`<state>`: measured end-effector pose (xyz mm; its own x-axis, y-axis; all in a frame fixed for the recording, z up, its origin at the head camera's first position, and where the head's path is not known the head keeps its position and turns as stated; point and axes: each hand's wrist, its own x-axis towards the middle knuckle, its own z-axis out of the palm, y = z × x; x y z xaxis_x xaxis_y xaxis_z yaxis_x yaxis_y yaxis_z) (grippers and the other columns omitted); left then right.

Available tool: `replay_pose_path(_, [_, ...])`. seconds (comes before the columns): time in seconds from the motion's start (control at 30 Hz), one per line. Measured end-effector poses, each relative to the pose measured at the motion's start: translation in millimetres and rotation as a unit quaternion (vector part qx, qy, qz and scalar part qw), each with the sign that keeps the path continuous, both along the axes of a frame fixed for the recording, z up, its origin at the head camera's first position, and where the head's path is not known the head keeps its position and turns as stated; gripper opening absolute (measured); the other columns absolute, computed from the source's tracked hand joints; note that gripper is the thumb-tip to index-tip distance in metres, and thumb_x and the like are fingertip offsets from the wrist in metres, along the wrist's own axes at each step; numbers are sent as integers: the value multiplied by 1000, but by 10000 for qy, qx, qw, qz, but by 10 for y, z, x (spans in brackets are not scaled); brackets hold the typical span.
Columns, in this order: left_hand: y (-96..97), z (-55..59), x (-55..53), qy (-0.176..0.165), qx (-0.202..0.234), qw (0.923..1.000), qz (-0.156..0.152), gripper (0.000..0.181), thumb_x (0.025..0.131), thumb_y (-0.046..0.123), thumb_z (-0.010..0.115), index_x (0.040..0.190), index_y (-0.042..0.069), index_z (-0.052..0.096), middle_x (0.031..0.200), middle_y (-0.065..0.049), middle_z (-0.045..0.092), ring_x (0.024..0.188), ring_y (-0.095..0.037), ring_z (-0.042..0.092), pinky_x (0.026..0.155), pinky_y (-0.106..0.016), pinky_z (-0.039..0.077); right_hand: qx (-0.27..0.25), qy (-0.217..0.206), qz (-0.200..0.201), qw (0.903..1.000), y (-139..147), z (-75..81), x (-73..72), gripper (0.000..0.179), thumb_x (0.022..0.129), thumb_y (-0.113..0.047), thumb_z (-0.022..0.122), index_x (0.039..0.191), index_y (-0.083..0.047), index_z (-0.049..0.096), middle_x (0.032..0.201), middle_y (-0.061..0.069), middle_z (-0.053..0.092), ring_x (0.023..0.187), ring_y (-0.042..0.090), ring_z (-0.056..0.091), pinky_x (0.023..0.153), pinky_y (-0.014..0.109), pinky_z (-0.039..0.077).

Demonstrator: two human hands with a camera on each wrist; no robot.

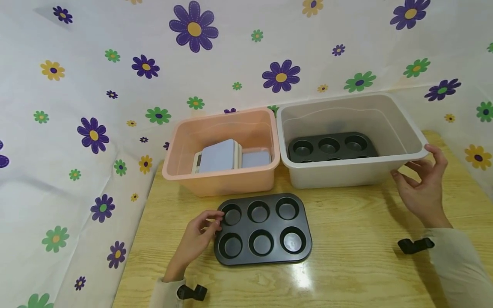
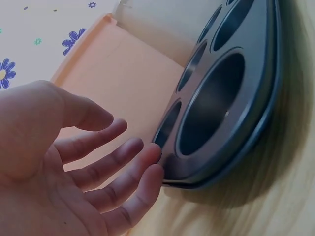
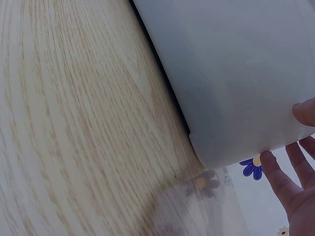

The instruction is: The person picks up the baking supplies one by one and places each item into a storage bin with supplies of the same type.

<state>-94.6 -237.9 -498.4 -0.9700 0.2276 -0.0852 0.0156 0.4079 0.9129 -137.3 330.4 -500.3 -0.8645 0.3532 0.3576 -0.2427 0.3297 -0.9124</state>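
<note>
A dark six-cup muffin pan (image 1: 273, 226) lies flat on the table. At its left edge is my left hand (image 1: 198, 235). In the left wrist view the fingertips (image 2: 155, 169) are right at the pan's rim, fingers loosely bent and thumb held apart. My right hand (image 1: 423, 192) spreads about the near right corner of a pale grey bin (image 1: 343, 175), one fingertip by the rim and the thumb at the front wall. From the right wrist, its fingers (image 3: 280, 182) look fairly straight against the side wall. Inside that bin sits another muffin pan (image 1: 340, 143).
Left of the grey bin stands a peach bin (image 1: 227, 184), holding a kitchen scale (image 1: 217, 158) propped at a tilt and another flat light-coloured item (image 1: 256, 159). Flower-printed sheeting (image 1: 231, 55) backs the wooden table (image 1: 346, 256) and hangs along its sides.
</note>
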Motion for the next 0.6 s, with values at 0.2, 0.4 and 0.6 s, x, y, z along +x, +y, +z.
replay_pose_path(0.2, [-17,-75,19,83,32,9998,161,26,110,5,61,134,0,71,125,-24,73,91,-22,74,72,-31,65,61,5,-41,10000,5,-2,15,90,94,18,64,164,-21,25,142,-8,57,126,4,62,94,5,54])
replay_pose_path(0.4, [-36,-139,29,32,-76,9992,388,27,109,2,62,134,1,71,113,-22,72,77,-15,68,63,-26,59,124,14,-10,9999,8,0,20,88,94,17,64,164,-19,25,141,-8,56,126,3,62,93,5,54])
replay_pose_path(0.6, [-43,-218,42,-126,-114,9982,578,35,107,-2,62,140,6,67,108,-20,66,70,-9,59,59,-20,50,128,47,59,9999,16,0,16,86,95,17,63,163,-18,24,143,-8,56,127,4,62,94,6,55])
